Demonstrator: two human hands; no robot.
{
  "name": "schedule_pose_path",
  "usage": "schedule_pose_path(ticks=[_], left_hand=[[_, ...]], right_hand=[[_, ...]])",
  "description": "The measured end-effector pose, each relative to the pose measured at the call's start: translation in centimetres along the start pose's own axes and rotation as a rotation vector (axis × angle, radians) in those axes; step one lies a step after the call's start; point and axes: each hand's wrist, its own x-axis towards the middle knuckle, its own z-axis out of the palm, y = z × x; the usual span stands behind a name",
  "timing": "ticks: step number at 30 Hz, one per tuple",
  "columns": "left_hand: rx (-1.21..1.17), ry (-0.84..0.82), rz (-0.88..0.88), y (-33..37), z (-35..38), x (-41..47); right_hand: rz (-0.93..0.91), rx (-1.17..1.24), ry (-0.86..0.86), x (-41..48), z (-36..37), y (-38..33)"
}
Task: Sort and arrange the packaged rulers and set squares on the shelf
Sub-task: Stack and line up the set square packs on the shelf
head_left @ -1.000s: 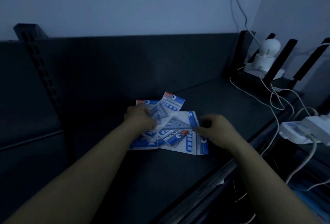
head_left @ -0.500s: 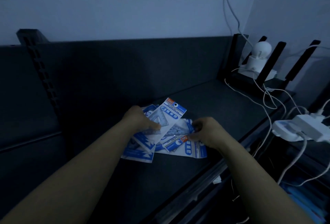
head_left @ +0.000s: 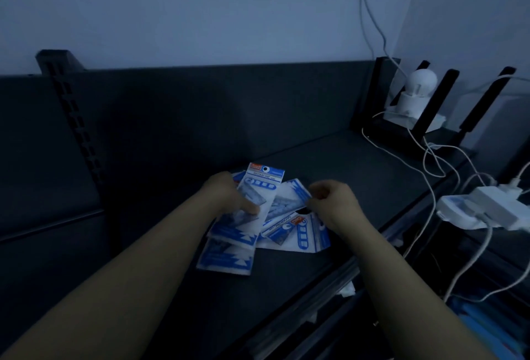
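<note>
Several blue-and-white ruler and set-square packets lie in a loose pile (head_left: 298, 237) on the dark shelf (head_left: 358, 164). My left hand (head_left: 229, 197) grips a small stack of packets; the top packet (head_left: 262, 187) stands up with its orange-tagged header pointing away. My right hand (head_left: 334, 204) pinches the edge of a slanted packet (head_left: 286, 201) in the middle of the pile. More packets (head_left: 226, 256) fan out toward me under the held stack.
A slotted upright (head_left: 74, 121) rises at the back left. At the right stand a white bulb-shaped device (head_left: 415, 92), black brackets (head_left: 436, 101), white cables (head_left: 430, 158) and a white power strip (head_left: 484, 207). The shelf's front edge (head_left: 329, 282) runs diagonally.
My left hand has gathered packets into a stack and lifted the top one more upright. My right hand has shifted to the edge of the middle packet.
</note>
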Motion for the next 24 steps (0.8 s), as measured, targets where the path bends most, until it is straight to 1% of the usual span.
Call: schedule_pose_path(ticks=[3,4,7,10,14,18,21,24], left_hand=[[-0.039,-0.024,0.007,-0.2,0.0,-0.1],[-0.059,-0.020,0.007,-0.3,0.0,-0.1],[-0.181,-0.052,0.026,-0.7,-0.1,-0.3],[-0.267,-0.060,0.073,-1.0,-0.1,-1.0],[-0.282,0.024,0.130,-1.5,-0.6,-1.4],[-0.343,0.064,0.198,-2.4,-0.9,-1.9],[-0.431,0.095,0.228,-2.9,-1.3,-2.3],[-0.541,0.129,0.238,-3.5,-2.3,-3.2]], right_hand=[[-0.061,-0.063,-0.074,-0.8,-0.5,0.0],[-0.069,-0.044,-0.095,-1.0,-0.6,0.1],[-0.017,0.160,-0.116,-1.4,-0.4,0.2],[-0.002,0.278,-0.106,-1.4,0.1,-0.2],[-0.066,0.288,-0.133,-1.3,1.1,-1.1],[-0.150,0.232,-0.091,-1.4,2.0,-2.8],[-0.185,0.299,-0.104,-1.2,2.9,-4.2],[-0.146,0.389,-0.161,-0.9,4.3,-5.4]])
